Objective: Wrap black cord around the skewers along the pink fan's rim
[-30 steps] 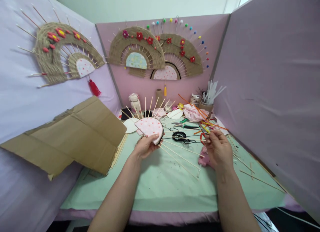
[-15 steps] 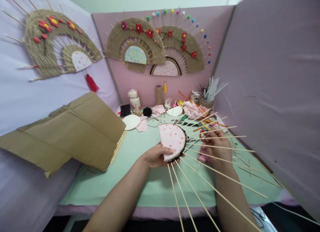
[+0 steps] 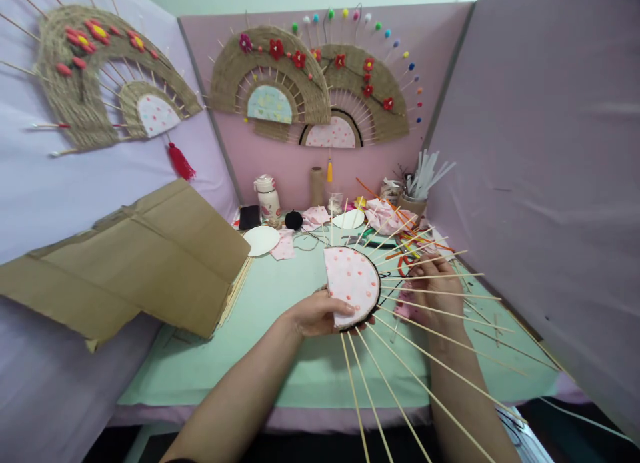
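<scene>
My left hand (image 3: pixel 320 314) grips the lower left part of a half-round fan (image 3: pixel 351 276) covered in white-pink cloth with red dots, thumb on its face and fingers underneath. Several thin bamboo sticks (image 3: pixel 397 410) spread from its curved edge to the right and downward. Black cord (image 3: pixel 393 294) lines that edge, and a length of it stretches towards my right hand (image 3: pixel 440 284). Behind the sticks, the fingertips of that hand are pinched together at the cord's end. Part of the hand is covered by the sticks.
Brown cardboard (image 3: pixel 135 263) leans on the left. Along the back are a white bottle (image 3: pixel 268 198), a black yarn ball (image 3: pixel 293 220), white ovals (image 3: pixel 261 241), pink cloth (image 3: pixel 385 216) and pliers (image 3: pixel 377 244). Red-handled scissors (image 3: pixel 403 267) lie near my right hand. Finished fans (image 3: pixel 273 56) hang on the partitions.
The fan and my left hand have shifted slightly to the right. My right hand stays pinched beside the sticks, and the cord loops at the fan's edge look drawn in. The view has tilted a little.
</scene>
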{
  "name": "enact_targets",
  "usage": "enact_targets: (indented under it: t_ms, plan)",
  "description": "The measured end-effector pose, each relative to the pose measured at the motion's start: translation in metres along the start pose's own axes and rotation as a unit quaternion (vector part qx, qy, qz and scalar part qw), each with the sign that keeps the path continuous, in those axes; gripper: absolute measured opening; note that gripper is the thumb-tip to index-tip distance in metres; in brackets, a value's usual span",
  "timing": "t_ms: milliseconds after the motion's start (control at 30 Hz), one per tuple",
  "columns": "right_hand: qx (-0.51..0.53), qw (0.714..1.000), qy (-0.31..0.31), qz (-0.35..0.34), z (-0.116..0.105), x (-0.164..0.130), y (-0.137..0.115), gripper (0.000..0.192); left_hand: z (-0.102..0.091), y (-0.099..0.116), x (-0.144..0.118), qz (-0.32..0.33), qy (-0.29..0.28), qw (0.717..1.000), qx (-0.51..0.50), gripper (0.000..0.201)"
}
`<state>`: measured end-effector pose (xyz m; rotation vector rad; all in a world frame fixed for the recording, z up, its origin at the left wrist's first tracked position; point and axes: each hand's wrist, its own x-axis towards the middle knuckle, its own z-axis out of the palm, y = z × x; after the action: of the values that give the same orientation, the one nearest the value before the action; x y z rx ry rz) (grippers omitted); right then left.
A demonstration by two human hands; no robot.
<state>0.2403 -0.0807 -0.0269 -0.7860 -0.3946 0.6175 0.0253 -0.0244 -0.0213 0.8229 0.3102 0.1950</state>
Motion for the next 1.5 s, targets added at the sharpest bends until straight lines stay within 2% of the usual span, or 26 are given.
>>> enact_targets:
  t_ms: [200,467,633,833,1033,1200,1300,1500]
  plan:
    - [-0.035,0.998,0.012,0.040,0.008,-0.009,-0.010,0.032,-0.002,0.003,0.000,0.007,0.022,1.000,-0.014,0.032]
    - [-0.004,0.999,0.029,0.024,0.005,-0.001,-0.005,0.032,-0.008,0.005,0.001,0.019,0.032,0.999,0.008,0.035]
    - [-0.023,0.999,0.022,0.017,0.004,-0.001,-0.004,0.029,-0.009,0.010,-0.002,0.039,0.059,0.997,0.020,0.035]
    - [-0.022,0.998,-0.017,0.058,0.003,-0.002,-0.005,0.028,-0.019,0.029,-0.010,0.121,0.130,0.984,0.004,0.031]
    - [-0.017,0.997,-0.058,0.045,0.003,-0.002,-0.004,0.027,-0.027,0.050,-0.023,0.155,0.204,0.966,0.020,0.034]
    - [0.000,0.994,-0.106,0.023,0.007,-0.008,-0.009,0.024,-0.030,0.058,-0.028,0.179,0.267,0.946,0.040,0.031]
    - [0.014,0.994,-0.110,0.001,0.008,-0.010,-0.010,0.021,-0.033,0.058,-0.030,0.170,0.265,0.947,0.058,0.029]
    - [0.013,0.995,-0.101,-0.011,0.006,-0.008,-0.008,0.022,-0.038,0.055,-0.032,0.148,0.211,0.964,0.063,0.033]
